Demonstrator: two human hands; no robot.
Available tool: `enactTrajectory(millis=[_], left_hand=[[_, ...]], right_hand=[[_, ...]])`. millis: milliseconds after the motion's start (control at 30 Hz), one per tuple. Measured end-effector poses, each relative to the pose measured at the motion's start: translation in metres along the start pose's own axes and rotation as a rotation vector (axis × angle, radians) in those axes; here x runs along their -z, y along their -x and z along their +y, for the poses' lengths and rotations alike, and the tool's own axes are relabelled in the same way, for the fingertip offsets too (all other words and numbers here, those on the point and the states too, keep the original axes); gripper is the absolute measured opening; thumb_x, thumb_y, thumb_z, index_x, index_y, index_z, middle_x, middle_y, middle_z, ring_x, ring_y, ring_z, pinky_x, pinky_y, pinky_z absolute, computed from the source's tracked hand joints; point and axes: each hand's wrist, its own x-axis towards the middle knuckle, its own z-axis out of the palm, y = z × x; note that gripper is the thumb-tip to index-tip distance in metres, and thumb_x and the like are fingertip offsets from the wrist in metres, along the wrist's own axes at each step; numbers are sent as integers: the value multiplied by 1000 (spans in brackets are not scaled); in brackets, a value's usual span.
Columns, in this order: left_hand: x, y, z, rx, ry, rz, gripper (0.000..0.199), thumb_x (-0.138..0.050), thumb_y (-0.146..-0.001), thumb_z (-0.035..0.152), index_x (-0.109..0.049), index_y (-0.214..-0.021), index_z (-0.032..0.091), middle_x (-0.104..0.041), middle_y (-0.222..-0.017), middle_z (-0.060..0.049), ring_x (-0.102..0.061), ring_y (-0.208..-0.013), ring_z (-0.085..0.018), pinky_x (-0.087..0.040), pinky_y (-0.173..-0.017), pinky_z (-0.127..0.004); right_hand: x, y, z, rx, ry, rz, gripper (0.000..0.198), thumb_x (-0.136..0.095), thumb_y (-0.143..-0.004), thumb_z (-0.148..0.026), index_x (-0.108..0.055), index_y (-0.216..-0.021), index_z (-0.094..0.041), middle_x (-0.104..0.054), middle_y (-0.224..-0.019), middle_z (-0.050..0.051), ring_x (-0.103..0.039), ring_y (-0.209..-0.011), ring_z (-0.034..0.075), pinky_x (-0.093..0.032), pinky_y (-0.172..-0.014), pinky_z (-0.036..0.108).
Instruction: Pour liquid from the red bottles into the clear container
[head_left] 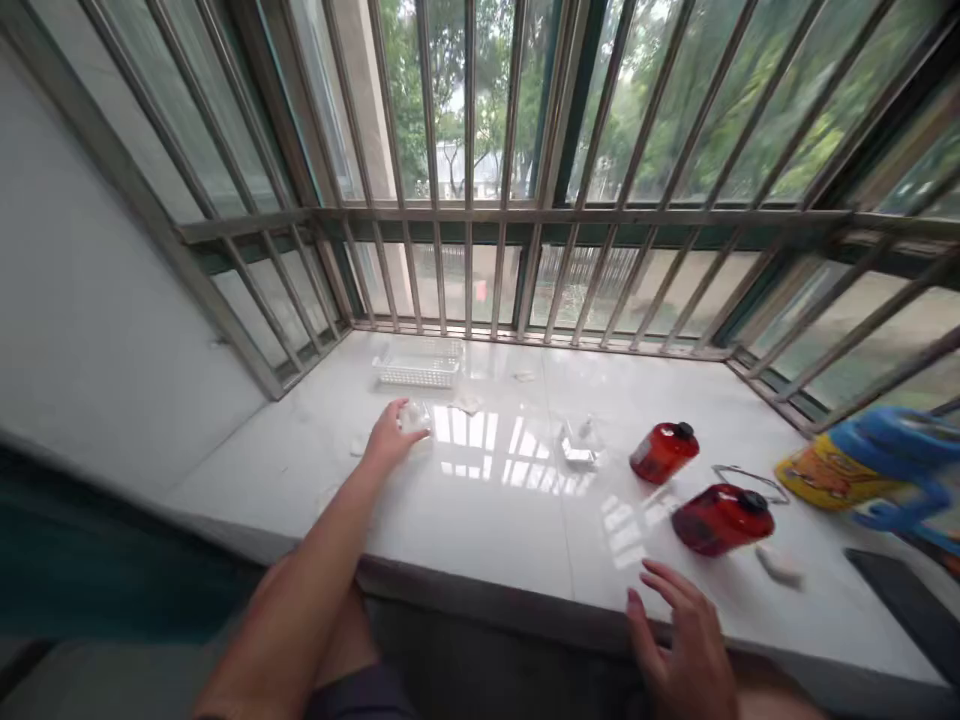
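In the head view, the left hand (pixel 390 438) is left of the frame's centre, thumb and fingers half spread about a clear plastic piece (pixel 416 418) on the bench (pixel 480 535). Whether it has a firm hold I cannot tell, as the piece is see-through and blurred. The right hand (pixel 682 640), at the lower right, is loosely open, fingers bent, with nothing in its grasp, close to the bench's front edge.

The clear piece looks light, thin-walled and rather slick; it would probably dent under a hard squeeze, so a gentle pinch on opposite sides should suit it best. Its glossy surface may make it slide on the smooth bench top.

A white basket (pixel 418 368) sits just beyond the left hand, limiting a push toward the window bars (pixel 469 270). To the right, the widest room for moving runs across the middle of the frame, as far as another clear piece (pixel 579 445). Past that, at right, two red bottles (pixel 664 452) and a blue-and-yellow cup (pixel 847 460) crowd the way. The front edge drops off along the lower frame, so light things are best kept well back from it.
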Motion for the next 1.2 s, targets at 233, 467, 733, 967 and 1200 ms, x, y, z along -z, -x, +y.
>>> enactTrajectory(millis=[233, 467, 733, 967, 1200], left_hand=[[33, -19, -13, 66, -23, 63, 87, -94, -71, 40, -51, -144, 23, -63, -147, -16, -62, -136, -34, -55, -106, -44], [45, 55, 3, -176, -141, 318, 61, -78, -89, 48, -55, -139, 21, -64, -139, -16, -64, -128, -33, -58, -101, -47], [43, 156, -12, -485, -414, 326, 23, -66, -102, 36, -60, -120, 23, -71, -114, -12, -68, -109, -31, -55, -98, -49], [38, 158, -18, -495, -375, 343, 23, -67, -100, 28, -56, -120, 22, -69, -118, -13, -66, -114, -30, -53, -103, -49], [37, 158, -21, -433, -344, 335, 14, -62, -102, 28, -57, -114, 23, -70, -113, -12, -66, -111, -30, -51, -101, -47]], right_hand=[[-17, -4, -13, -25, -61, -145, 23, -61, -106, -32, -63, -127, -23, -66, -133, 14, -64, -125, 32, -55, -103, 52], [-87, -88, -46, 35, -75, -436, 38, -54, -108, -35, -59, -141, -18, -60, -149, 17, -57, -140, 30, -51, -117, 51], [-228, -217, -74, 152, 27, -903, 56, -43, -106, -17, -48, -160, -9, -42, -170, 14, -42, -156, 25, -34, -130, 39], [-303, -247, -74, 158, 93, -1048, 60, -38, -103, -11, -44, -163, -10, -39, -171, 17, -41, -157, 29, -32, -129, 48], [-241, -184, -100, 183, 138, -1084, 61, -38, -103, -17, -43, -163, -12, -37, -172, 15, -36, -160, 30, -25, -132, 56]])
